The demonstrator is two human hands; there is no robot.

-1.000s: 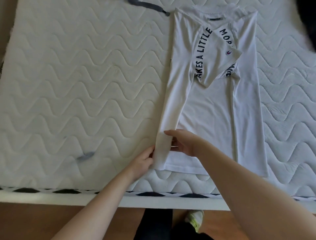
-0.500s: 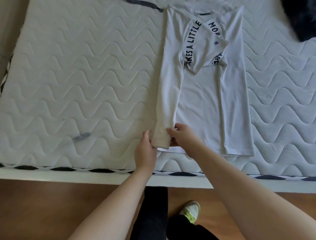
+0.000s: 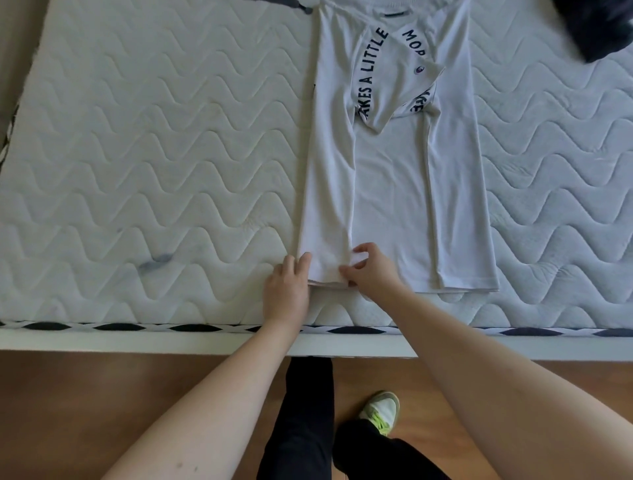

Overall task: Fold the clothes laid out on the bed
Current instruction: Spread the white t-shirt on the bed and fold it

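A white T-shirt [image 3: 390, 192] with dark lettering lies lengthwise on the quilted white mattress [image 3: 154, 154]. Both long sides are folded in over its middle, and a sleeve lies across the chest. My left hand [image 3: 286, 291] rests with straight fingers against the left corner of the hem. My right hand [image 3: 371, 269] pinches the inner edge of the left folded panel at the hem, between thumb and curled fingers.
A dark garment [image 3: 596, 27] lies at the mattress's far right corner, and a dark strap [image 3: 294, 4] shows at the top edge. The bed's white front edge [image 3: 137, 342] borders a wooden floor where my legs and a shoe [image 3: 382, 411] stand.
The left panel has been laid flatter over the shirt. My left hand has gone from gripping the hem corner to resting beside it with straight fingers. The camera has shifted slightly.
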